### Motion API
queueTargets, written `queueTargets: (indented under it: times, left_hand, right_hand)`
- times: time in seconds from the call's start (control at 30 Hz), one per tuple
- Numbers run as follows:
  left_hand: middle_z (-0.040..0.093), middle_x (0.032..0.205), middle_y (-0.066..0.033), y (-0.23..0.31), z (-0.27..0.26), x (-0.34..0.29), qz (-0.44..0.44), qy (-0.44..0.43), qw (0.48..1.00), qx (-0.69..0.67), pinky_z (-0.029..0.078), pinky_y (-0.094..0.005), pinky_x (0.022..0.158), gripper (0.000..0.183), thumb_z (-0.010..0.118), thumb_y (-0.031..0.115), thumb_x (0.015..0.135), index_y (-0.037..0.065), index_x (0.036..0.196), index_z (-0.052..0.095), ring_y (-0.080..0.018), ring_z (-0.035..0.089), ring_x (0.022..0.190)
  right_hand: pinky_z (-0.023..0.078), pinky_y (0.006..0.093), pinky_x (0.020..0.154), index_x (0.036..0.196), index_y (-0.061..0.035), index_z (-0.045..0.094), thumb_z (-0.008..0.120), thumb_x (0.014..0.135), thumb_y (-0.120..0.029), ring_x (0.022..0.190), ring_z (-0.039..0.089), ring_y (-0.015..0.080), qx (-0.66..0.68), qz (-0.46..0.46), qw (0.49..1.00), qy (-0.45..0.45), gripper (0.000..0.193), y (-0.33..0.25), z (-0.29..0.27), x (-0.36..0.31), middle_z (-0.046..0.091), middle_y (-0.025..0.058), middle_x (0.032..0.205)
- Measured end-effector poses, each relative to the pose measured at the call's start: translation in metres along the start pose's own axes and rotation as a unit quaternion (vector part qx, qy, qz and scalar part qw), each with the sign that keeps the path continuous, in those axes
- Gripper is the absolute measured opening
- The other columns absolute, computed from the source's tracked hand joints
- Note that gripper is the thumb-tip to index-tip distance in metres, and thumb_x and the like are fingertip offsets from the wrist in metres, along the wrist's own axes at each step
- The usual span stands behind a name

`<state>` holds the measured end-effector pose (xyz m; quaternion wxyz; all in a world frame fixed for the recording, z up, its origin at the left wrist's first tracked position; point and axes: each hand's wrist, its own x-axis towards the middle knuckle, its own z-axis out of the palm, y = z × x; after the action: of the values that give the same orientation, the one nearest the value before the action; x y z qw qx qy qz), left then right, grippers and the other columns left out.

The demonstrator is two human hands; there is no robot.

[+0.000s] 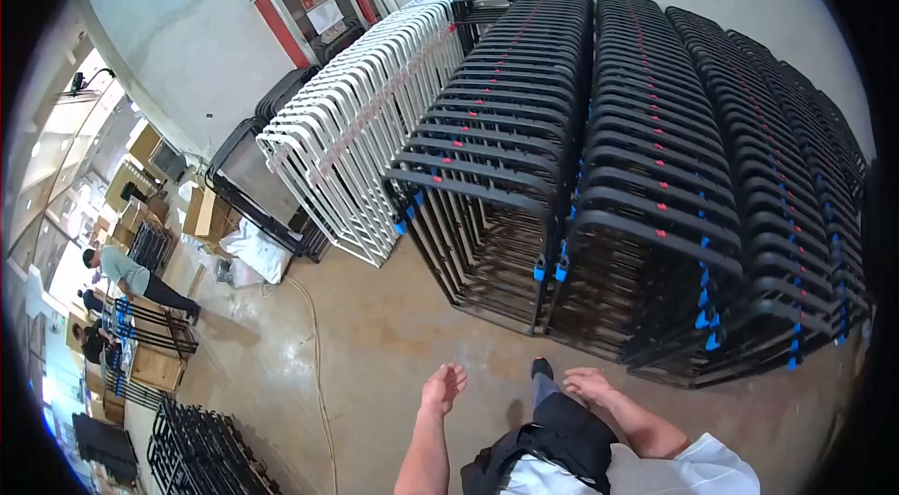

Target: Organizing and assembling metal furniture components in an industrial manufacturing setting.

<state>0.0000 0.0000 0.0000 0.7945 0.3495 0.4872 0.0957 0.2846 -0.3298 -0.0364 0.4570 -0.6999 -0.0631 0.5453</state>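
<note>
My left hand (444,388) hangs over the concrete floor, its fingers loosely apart and nothing in it. Lower right of the frame's middle, my right hand (589,385) reaches out with fingers spread, also bare. Neither hand touches anything. Ahead of both stand long rows of black metal tube frames (487,189), nested closely, with small red tags on their top bars. Blue pieces (560,271) sit on their uprights. The nearest black frames (655,256) are a short way beyond my right hand. Left of them stands a row of white tube frames (323,134).
A pale hose (318,373) runs along the floor to my left. Black metal parts (201,448) are stacked at the lower left. Farther left, a person (131,270) stands beside black frames, near others. Cardboard boxes (208,214) and a white sack (257,251) lie near the wall.
</note>
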Motion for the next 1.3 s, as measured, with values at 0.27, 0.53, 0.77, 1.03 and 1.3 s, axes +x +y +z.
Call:
queueTargets:
  times: [0.27, 0.53, 0.77, 1.03, 1.3]
  left_hand:
    - [0.043, 0.167, -0.0191, 0.205, 0.060, 0.092, 0.102, -0.091, 0.982, -0.127, 0.043, -0.0494, 0.121, 0.071, 0.041, 0.054, 0.114, 0.002, 0.162, 0.039, -0.0335, 0.047, 0.150]
    - [0.063, 0.144, -0.0137, 0.392, 0.168, 0.270, 0.112, -0.302, 0.911, -0.258, 0.042, -0.0541, 0.119, 0.060, 0.039, 0.053, 0.113, 0.004, 0.142, 0.060, -0.0344, 0.058, 0.131]
    - [0.051, 0.163, -0.0165, 0.466, 0.247, 0.327, 0.046, -0.450, 0.814, -0.365, 0.033, -0.0565, 0.129, 0.062, 0.032, 0.043, 0.112, 0.004, 0.155, 0.053, -0.0377, 0.047, 0.150]
    - [0.036, 0.173, -0.0143, 0.487, 0.240, 0.319, 0.046, -0.499, 0.732, -0.461, 0.014, -0.0556, 0.136, 0.067, 0.027, 0.048, 0.113, 0.008, 0.167, 0.034, -0.0349, 0.028, 0.162]
    - [0.032, 0.176, -0.0103, 0.457, 0.202, 0.245, 0.020, -0.412, 0.802, -0.433, 0.012, -0.0540, 0.137, 0.066, 0.022, 0.047, 0.115, 0.010, 0.169, 0.032, -0.0338, 0.025, 0.163]
  right_hand:
    - [0.057, 0.0290, 0.090, 0.148, -0.0040, 0.062, 0.061, 0.108, -0.026, 0.104, 0.073, 0.0138, -0.043, -0.053, 0.985, -0.161, 0.045, -0.170, 0.072, 0.063, 0.077, 0.0075, 0.123]
    - [0.057, 0.0326, 0.097, 0.149, -0.0015, 0.060, 0.060, 0.110, -0.026, 0.112, 0.072, 0.0182, 0.051, -0.045, 0.992, -0.101, 0.045, -0.221, 0.080, 0.067, 0.074, 0.0115, 0.132]
    - [0.059, 0.0351, 0.095, 0.148, -0.0005, 0.060, 0.061, 0.109, -0.025, 0.109, 0.074, 0.0200, 0.201, 0.003, 0.975, 0.095, 0.046, -0.240, 0.129, 0.061, 0.075, 0.0130, 0.129]
    - [0.058, 0.0394, 0.097, 0.149, -0.0032, 0.059, 0.050, 0.114, -0.028, 0.113, 0.072, 0.0231, 0.304, -0.089, 0.931, 0.182, 0.044, -0.334, 0.164, 0.127, 0.072, 0.0108, 0.132]
    - [0.043, 0.0505, 0.119, 0.160, -0.0149, 0.048, 0.043, 0.114, -0.040, 0.142, 0.054, 0.0302, 0.579, -0.409, 0.696, 0.117, 0.052, -0.356, 0.112, 0.184, 0.052, 0.0077, 0.162]
